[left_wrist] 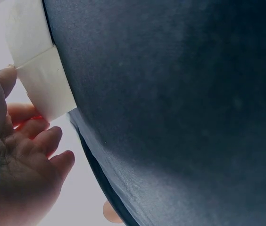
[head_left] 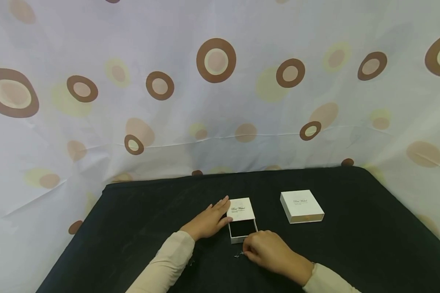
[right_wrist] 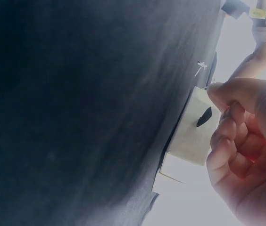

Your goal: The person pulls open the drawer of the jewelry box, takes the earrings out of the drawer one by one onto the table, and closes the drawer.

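A white slide-out jewelry box (head_left: 240, 208) lies on the black cloth, its drawer pulled partway toward me to show a black lining (head_left: 242, 228). My left hand (head_left: 210, 219) rests along the left side of the box sleeve, fingers fairly straight and thumb at its near edge. In front of the drawer, my right hand (head_left: 265, 249) pinches a small silver stud earring (head_left: 242, 253) between thumb and index finger, mostly hidden by the fingertips. Another silver stud earring (head_left: 236, 256) lies on the cloth beside it. The right wrist view shows a black pull tab (right_wrist: 204, 117) on the drawer front.
A second white box (head_left: 302, 206), closed and with printed lettering, stands to the right on the black-covered table (head_left: 150, 211). Behind the table hangs a pale curtain (head_left: 183, 122) with brown circles. Small shiny bits (head_left: 192, 263) show by the left sleeve.
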`<state>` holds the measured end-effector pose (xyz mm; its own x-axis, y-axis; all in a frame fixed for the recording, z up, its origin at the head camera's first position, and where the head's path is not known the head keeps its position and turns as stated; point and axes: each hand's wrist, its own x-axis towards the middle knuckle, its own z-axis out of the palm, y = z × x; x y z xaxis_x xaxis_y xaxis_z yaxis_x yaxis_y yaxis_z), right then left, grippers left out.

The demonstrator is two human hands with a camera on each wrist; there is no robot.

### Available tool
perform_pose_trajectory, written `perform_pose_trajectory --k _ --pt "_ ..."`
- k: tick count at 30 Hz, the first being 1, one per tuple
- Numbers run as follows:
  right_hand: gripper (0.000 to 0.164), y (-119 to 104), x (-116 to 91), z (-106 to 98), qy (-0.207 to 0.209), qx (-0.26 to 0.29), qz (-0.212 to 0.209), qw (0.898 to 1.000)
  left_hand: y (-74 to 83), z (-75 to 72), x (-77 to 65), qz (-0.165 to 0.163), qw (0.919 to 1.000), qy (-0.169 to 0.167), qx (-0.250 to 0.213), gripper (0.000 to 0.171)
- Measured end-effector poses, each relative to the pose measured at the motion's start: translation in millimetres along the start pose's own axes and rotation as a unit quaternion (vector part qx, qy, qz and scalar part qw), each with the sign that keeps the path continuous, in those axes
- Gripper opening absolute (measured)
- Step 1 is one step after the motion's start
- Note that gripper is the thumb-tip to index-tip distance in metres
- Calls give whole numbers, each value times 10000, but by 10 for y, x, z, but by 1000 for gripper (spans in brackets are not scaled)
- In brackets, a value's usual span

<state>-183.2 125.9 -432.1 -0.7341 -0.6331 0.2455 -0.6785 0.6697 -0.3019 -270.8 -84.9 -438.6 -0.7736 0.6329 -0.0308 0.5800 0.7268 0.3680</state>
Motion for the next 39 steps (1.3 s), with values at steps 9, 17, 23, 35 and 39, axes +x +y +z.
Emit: perform_pose_trajectory --k 9,17,23,35,39 --pt "16 8 11 37 -204 -179 -119 9996 -4 -9 -14 32 10000 -17 -30 61" --pt "19 7 15 35 -289 -355 -173 9988 4 -18 -9 35 10000 -46 -57 61" --pt "19 9 25 31 -207 -429 -230 9986 1 -10 0 28 10000 -50 -74 61" --pt "20 26 42 34 -421 -228 -56 9988 12 -24 11 37 9999 -69 -84 61" --pt "20 28 42 29 -391 -182 -10 9991 15 -32 9 42 9999 -68 -81 61"
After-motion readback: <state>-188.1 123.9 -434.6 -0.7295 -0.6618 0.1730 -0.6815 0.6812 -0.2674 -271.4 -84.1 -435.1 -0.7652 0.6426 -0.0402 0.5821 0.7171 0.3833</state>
